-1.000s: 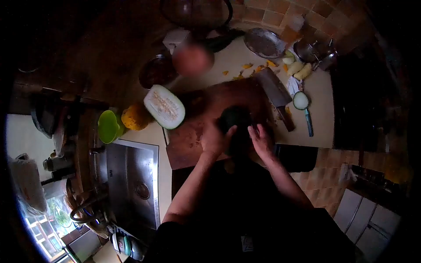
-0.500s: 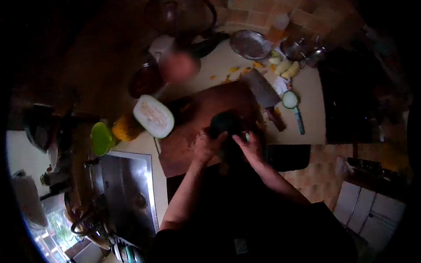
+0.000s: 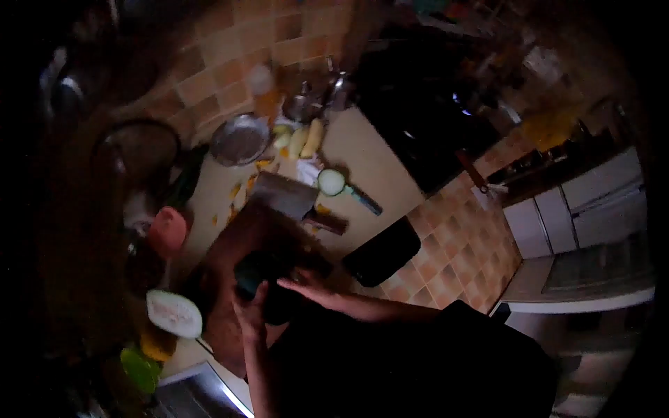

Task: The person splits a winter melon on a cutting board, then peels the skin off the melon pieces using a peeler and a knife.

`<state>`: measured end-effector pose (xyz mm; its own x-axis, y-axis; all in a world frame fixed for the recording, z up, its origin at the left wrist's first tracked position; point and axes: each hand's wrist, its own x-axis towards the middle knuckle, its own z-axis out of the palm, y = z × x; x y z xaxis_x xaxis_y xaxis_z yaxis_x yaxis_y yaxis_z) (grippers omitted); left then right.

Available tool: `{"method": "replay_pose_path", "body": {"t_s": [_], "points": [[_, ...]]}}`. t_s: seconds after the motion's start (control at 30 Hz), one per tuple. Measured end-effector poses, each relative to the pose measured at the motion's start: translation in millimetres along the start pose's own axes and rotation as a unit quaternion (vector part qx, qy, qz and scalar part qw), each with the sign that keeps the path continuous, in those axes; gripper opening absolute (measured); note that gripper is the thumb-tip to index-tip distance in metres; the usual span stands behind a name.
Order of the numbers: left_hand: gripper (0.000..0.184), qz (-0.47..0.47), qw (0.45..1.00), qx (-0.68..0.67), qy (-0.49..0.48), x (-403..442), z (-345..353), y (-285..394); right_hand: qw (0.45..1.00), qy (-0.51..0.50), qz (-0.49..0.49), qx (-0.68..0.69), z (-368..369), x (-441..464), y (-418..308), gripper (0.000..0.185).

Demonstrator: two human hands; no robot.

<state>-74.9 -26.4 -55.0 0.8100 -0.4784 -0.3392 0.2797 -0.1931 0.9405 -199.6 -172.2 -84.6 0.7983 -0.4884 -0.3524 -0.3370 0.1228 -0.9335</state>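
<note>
A dark green, rounded vegetable (image 3: 254,270) sits over the near part of the brown cutting board (image 3: 226,331); deep shadow hides its exact kind. My left hand (image 3: 252,308) grips its near side, thumb up against the skin. Just right of it is my right hand (image 3: 313,289), its thumb pointing at the vegetable and its other fingers curled in shadow around something too dark to name. Across the board's far edge lies a cleaver (image 3: 286,196), its handle toward the right. A cut pale melon half (image 3: 174,313) rests at the board's left.
A green-handled tool with a round, pale green head (image 3: 332,182) lies on the counter (image 3: 380,164) near peeled pale vegetables (image 3: 306,141), orange scraps and a metal plate (image 3: 240,139). The stove (image 3: 418,111) is far right. A lime-green bowl (image 3: 139,369) and the sink (image 3: 198,397) are lower left.
My view has turned to the right, so the counter things appear further left and more of the stove and floor shows. Both hands stay at the dark green vegetable.
</note>
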Motion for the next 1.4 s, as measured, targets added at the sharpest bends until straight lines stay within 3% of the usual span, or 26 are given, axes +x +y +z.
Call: {"method": "replay_pose_path", "body": {"t_s": [0.03, 0.13, 0.2, 0.27, 0.3, 0.37, 0.4, 0.43, 0.47, 0.53, 0.6, 0.73, 0.93, 1.13, 1.23, 1.33, 1.4], "points": [[0.059, 0.013, 1.0, -0.017, 0.004, 1, 3, 0, 0.999, -0.007, -0.018, 0.047, 2, 1, -2, 0.058], [0.06, 0.046, 0.997, -0.062, 0.002, -1, 2, 5, 0.999, -0.02, 0.031, 0.005, 8, 13, 9, 0.058], [0.061, 0.069, 0.995, -0.075, -0.012, -11, -6, 16, 0.999, -0.014, -0.041, -0.01, 5, 18, 11, 0.059], [0.064, 0.021, 0.997, -0.073, -0.025, -30, -2, 56, 0.998, -0.029, -0.041, -0.042, -3, 22, -2, 0.059], [0.062, 0.02, 0.998, -0.047, -0.02, -31, -4, 59, 0.996, -0.043, -0.006, -0.073, -7, 23, -10, 0.058], [0.06, 0.038, 0.998, -0.036, -0.027, -29, -11, 52, 0.982, -0.037, -0.029, -0.181, -12, 10, -66, 0.055], [0.058, 0.06, 0.996, -0.046, -0.045, -23, -12, 46, 0.992, -0.045, -0.092, -0.076, -9, 17, -57, 0.054], [0.058, 0.063, 0.997, -0.042, -0.027, -27, -16, 36, 0.979, -0.04, -0.087, -0.182, -10, 25, -45, 0.052], [0.057, 0.068, 0.997, -0.037, -0.012, -29, -16, 28, 0.986, -0.019, -0.088, -0.143, -3, 33, -17, 0.052], [0.061, 0.113, 0.994, 0.006, 0.0, -29, -26, 8, 0.984, -0.04, -0.081, -0.157, 1, 25, -31, 0.05], [0.069, 0.185, 0.978, 0.1, 0.007, -30, -26, 1, 0.985, -0.03, -0.143, -0.093, 6, 19, -45, 0.048], [0.06, 0.207, 0.973, 0.093, 0.046, -46, -32, 4, 0.979, -0.043, -0.183, -0.082, 17, 18, -35, 0.041], [0.056, 0.151, 0.982, 0.037, 0.112, -70, -41, 10, 0.943, -0.107, -0.221, -0.226, 22, 7, -71, 0.042], [0.057, 0.088, 0.98, 0.145, 0.108, -95, -59, 35, 0.903, -0.132, -0.347, -0.214, 24, 3, -86, 0.035], [0.062, 0.093, 0.978, 0.154, 0.107, -108, -71, 27, 0.874, -0.162, -0.353, -0.291, 24, 3, -87, 0.033], [0.058, 0.028, 0.987, 0.102, 0.125, -129, -88, 11, 0.859, -0.169, -0.361, -0.323, 30, 2, -78, 0.033], [0.057, 0.047, 0.986, -0.005, 0.162, -134, -96, -32, 0.856, -0.179, -0.341, -0.344, 32, 5, -69, 0.034]]}}
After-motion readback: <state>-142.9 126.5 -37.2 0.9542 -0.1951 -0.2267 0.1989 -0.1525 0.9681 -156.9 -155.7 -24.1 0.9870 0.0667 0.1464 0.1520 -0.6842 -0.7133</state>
